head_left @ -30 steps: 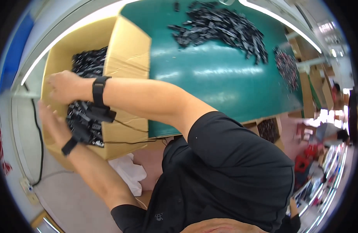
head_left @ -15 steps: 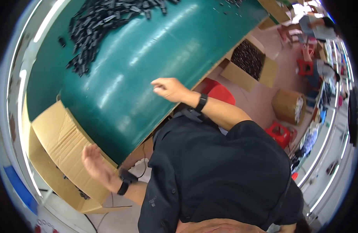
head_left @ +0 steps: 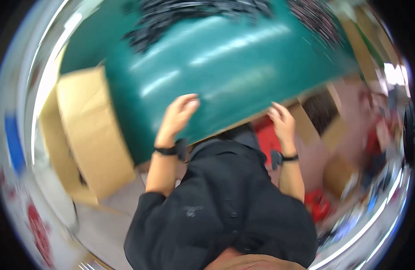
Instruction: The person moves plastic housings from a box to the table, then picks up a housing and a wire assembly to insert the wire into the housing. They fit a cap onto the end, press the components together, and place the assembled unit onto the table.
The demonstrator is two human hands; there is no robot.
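Observation:
My left hand (head_left: pixel 179 115) hovers over the front part of the green tabletop (head_left: pixel 225 58), its fingers loosely bent and thumb apart, with nothing visible in it. At the table's near edge, my right hand (head_left: pixel 284 123) is raised with fingers loosely spread, and I see nothing in it. Both are slightly blurred. A heap of small black elongated pieces (head_left: pixel 189 13) lies toward the far side of the table, beyond the reach of either hand. A second pile of thin dark pieces (head_left: pixel 317 20) is at the far right.
Left of the table stands an open cardboard box (head_left: pixel 92 130), flap against its edge. To the right are an open carton of dark pieces (head_left: pixel 322 110), a red stool (head_left: pixel 268 135) under the table edge, another carton (head_left: pixel 340 175) and another red stool (head_left: pixel 317 204).
The view has turned, shifting the table and box. My left hand has moved from beside the box to above the table; my right hand has drawn back to the table edge, its fingers loosening.

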